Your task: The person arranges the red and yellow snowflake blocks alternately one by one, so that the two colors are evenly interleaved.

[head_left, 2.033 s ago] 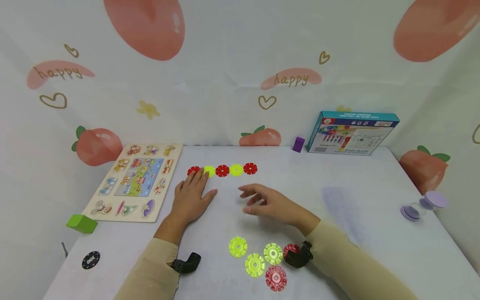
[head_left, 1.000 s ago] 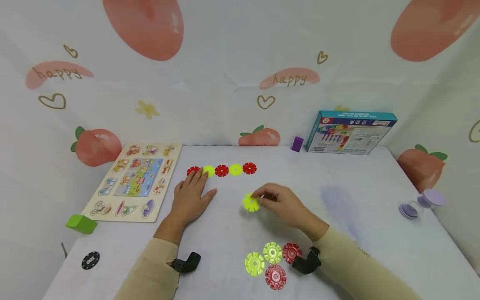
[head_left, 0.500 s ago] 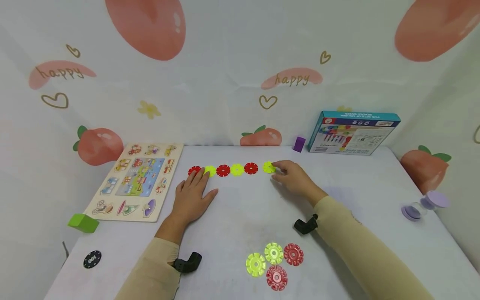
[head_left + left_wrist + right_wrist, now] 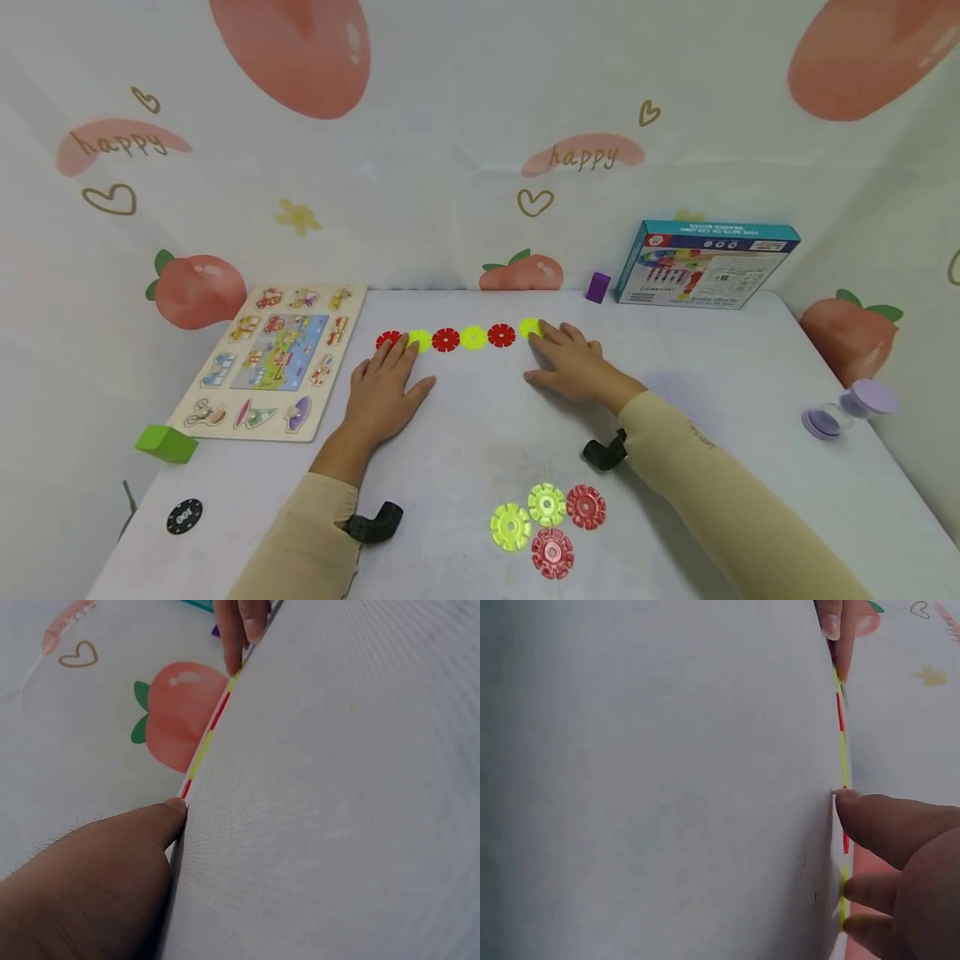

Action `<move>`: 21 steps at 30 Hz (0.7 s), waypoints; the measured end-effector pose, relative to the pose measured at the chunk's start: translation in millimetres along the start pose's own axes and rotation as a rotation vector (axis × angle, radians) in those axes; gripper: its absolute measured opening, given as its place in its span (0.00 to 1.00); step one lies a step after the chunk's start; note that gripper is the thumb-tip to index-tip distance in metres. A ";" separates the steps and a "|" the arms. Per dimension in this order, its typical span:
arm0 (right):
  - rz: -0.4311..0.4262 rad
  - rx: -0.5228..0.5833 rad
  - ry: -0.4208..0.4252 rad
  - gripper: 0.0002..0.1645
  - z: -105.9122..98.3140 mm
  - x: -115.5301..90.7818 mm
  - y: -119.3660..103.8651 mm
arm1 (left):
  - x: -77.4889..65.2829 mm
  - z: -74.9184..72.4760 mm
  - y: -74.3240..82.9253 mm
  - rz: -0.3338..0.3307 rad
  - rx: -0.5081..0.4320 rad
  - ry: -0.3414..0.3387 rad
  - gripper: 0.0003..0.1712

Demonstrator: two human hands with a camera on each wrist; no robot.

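Across the back of the table runs a row of alternating red and yellow notched plastic discs. My left hand [image 4: 382,392] lies flat at its left end, fingertips over a red disc [image 4: 387,339] and a yellow disc [image 4: 421,340]. A red disc [image 4: 446,339], another yellow disc [image 4: 473,337] and a red disc [image 4: 502,335] follow. At the right end, my right hand [image 4: 573,364] touches the last yellow disc [image 4: 530,327] with extended fingertips, partly covering it. In the right wrist view, two fingers [image 4: 870,892] rest on that disc with the thumb apart. A small gap separates it from the red one.
Loose yellow discs [image 4: 511,527] and red discs [image 4: 552,553] lie at the front. A wooden peg puzzle [image 4: 322,417], green block [image 4: 167,444] and black chip [image 4: 184,517] are left. A purple block [image 4: 597,287], box [image 4: 705,267] and lilac-capped item [image 4: 825,422] stand right.
My right hand brought a yellow disc from the front group to the row's right end, then released its pinch and shifted the disc slightly left with its fingertips. My left hand stayed put.
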State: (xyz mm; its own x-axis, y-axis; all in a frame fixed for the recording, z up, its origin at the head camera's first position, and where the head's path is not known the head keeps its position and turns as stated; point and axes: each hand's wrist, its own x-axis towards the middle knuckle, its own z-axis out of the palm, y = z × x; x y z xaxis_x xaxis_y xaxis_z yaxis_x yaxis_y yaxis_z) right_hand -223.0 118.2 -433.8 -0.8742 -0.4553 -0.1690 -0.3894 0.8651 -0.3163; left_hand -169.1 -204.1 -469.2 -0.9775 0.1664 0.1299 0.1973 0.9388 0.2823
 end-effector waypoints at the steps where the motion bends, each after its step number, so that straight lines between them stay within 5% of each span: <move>1: -0.001 -0.002 -0.001 0.46 0.3 0.2 -0.6 | 0.0 0.6 -0.4 0.000 0.001 0.000 0.42; 21: 0.003 -0.013 -0.021 0.47 2.7 -0.7 -6.8 | -0.4 -0.2 0.3 -0.004 -0.013 -0.007 0.42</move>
State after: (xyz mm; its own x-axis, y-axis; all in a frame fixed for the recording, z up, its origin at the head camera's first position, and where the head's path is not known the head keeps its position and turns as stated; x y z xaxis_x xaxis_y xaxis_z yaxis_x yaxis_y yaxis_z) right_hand -219.0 112.1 -434.0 -0.8690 -0.4572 -0.1890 -0.3910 0.8688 -0.3038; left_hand -168.6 -203.9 -469.0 -0.9787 0.1646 0.1224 0.1942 0.9354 0.2955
